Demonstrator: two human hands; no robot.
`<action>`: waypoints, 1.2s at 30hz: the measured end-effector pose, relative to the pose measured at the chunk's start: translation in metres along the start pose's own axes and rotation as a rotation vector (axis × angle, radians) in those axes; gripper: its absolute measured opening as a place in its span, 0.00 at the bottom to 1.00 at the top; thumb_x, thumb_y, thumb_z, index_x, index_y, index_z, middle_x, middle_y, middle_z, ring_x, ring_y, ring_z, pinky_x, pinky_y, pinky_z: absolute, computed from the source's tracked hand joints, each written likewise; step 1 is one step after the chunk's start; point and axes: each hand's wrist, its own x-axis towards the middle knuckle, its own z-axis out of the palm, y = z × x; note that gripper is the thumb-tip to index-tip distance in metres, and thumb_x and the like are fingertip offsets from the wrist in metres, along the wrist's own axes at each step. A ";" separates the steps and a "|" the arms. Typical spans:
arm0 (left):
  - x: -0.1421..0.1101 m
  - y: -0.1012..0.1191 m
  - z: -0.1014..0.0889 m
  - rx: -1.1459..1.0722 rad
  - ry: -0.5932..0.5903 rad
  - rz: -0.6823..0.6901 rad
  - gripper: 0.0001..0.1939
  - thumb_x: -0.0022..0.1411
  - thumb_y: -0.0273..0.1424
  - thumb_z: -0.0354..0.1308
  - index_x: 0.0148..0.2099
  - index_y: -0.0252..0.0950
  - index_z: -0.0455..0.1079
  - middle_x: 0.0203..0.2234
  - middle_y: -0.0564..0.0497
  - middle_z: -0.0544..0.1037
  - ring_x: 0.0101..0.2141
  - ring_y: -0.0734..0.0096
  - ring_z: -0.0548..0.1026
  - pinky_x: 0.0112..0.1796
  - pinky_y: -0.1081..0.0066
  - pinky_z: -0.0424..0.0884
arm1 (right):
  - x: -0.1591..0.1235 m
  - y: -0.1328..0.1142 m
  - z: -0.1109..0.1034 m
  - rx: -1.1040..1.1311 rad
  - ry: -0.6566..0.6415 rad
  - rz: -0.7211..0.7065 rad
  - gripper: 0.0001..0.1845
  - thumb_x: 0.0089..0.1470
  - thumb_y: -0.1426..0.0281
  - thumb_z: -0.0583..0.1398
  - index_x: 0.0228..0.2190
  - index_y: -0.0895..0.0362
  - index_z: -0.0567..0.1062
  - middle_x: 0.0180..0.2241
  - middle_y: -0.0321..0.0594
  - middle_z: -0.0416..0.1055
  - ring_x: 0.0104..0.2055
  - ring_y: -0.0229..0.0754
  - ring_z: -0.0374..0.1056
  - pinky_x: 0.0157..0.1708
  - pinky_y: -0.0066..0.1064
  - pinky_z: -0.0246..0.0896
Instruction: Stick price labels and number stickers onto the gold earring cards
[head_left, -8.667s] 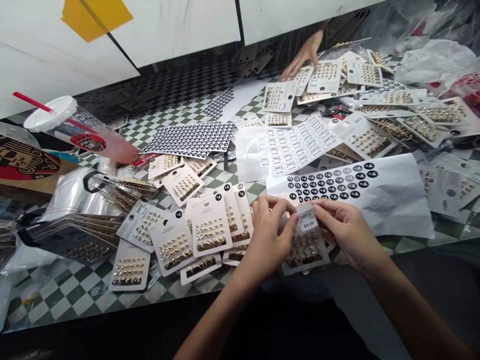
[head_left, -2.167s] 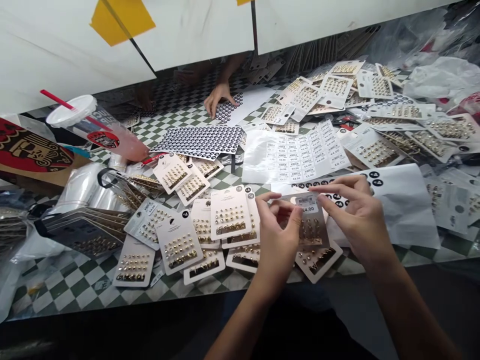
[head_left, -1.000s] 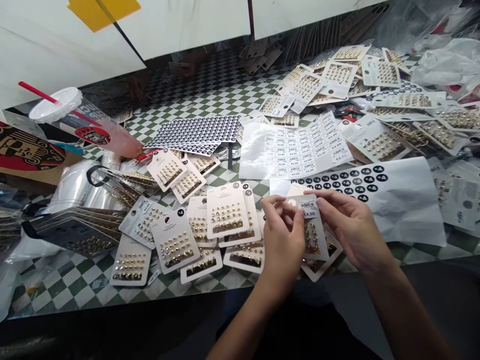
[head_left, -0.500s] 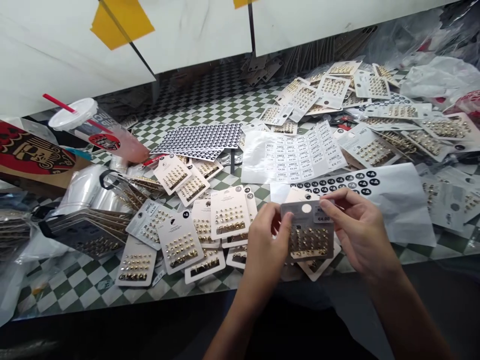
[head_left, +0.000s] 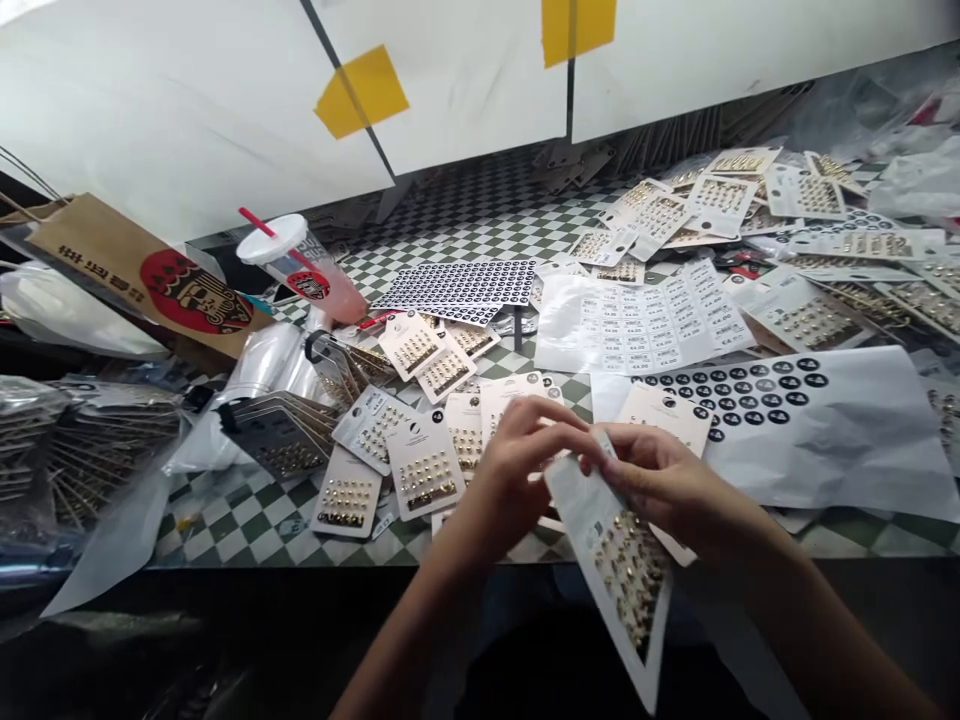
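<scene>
Fingers (head_left: 553,420) of the left hand (head_left: 504,490) and right hand (head_left: 664,490) pinched on the top corner of a gold-stud earring card (head_left: 626,575), gripped there, its studded face clear of the scattered cards (head_left: 424,475) below

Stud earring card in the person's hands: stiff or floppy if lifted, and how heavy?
Probably fairly stiff: the stud earring card hangs straight from its top end, pinched near the right hand, without visible sagging. It is likely light, being thin card, though the gold studs may weight its lower part slightly.

Two hands (head_left: 506,490), one earring card (head_left: 619,570)
</scene>
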 end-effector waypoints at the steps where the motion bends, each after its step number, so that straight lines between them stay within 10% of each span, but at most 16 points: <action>1: 0.003 -0.003 -0.011 0.045 0.003 0.045 0.05 0.59 0.24 0.58 0.34 0.39 0.72 0.37 0.50 0.74 0.43 0.67 0.71 0.44 0.66 0.68 | 0.004 0.002 0.003 -0.041 0.021 -0.010 0.13 0.50 0.60 0.63 0.36 0.55 0.76 0.31 0.38 0.73 0.34 0.39 0.70 0.35 0.29 0.64; 10: 0.046 -0.078 -0.138 0.478 0.266 -0.382 0.08 0.64 0.34 0.51 0.41 0.36 0.69 0.34 0.50 0.73 0.40 0.65 0.69 0.45 0.55 0.65 | 0.017 0.007 -0.015 -0.583 0.450 -0.215 0.12 0.55 0.62 0.56 0.37 0.55 0.73 0.40 0.44 0.72 0.44 0.45 0.68 0.39 0.36 0.65; 14: 0.051 -0.091 -0.111 0.602 0.275 -0.440 0.08 0.61 0.35 0.57 0.39 0.36 0.69 0.42 0.43 0.68 0.51 0.48 0.60 0.51 0.45 0.56 | 0.014 0.012 -0.010 -0.845 0.368 -0.279 0.11 0.58 0.66 0.53 0.40 0.54 0.72 0.43 0.44 0.69 0.47 0.46 0.66 0.44 0.40 0.64; 19: 0.047 -0.085 -0.060 0.308 -0.425 -0.439 0.10 0.62 0.36 0.51 0.36 0.37 0.70 0.36 0.47 0.74 0.37 0.62 0.71 0.39 0.61 0.67 | 0.010 0.017 0.000 -1.038 0.308 -0.324 0.12 0.58 0.69 0.52 0.42 0.53 0.71 0.43 0.44 0.67 0.50 0.47 0.62 0.48 0.42 0.61; 27: 0.057 -0.051 -0.074 0.003 -0.382 -0.395 0.05 0.59 0.31 0.53 0.34 0.38 0.70 0.31 0.49 0.74 0.33 0.69 0.72 0.35 0.68 0.68 | -0.014 0.011 -0.033 -0.544 0.608 -0.447 0.08 0.57 0.67 0.56 0.36 0.51 0.76 0.35 0.37 0.72 0.40 0.40 0.69 0.42 0.31 0.65; 33: 0.066 0.003 -0.044 -0.378 -0.572 -0.243 0.09 0.58 0.28 0.54 0.26 0.40 0.71 0.37 0.46 0.73 0.43 0.63 0.72 0.46 0.63 0.70 | -0.011 0.000 -0.028 -0.318 0.154 -0.351 0.15 0.57 0.62 0.57 0.45 0.48 0.74 0.43 0.38 0.73 0.46 0.42 0.69 0.46 0.34 0.65; 36: 0.077 -0.008 -0.024 -0.295 -0.576 -0.181 0.09 0.58 0.25 0.55 0.27 0.40 0.72 0.44 0.47 0.71 0.50 0.64 0.69 0.49 0.65 0.68 | -0.014 -0.004 -0.025 -0.269 0.215 -0.262 0.12 0.55 0.61 0.59 0.39 0.52 0.76 0.36 0.37 0.75 0.38 0.41 0.71 0.37 0.30 0.67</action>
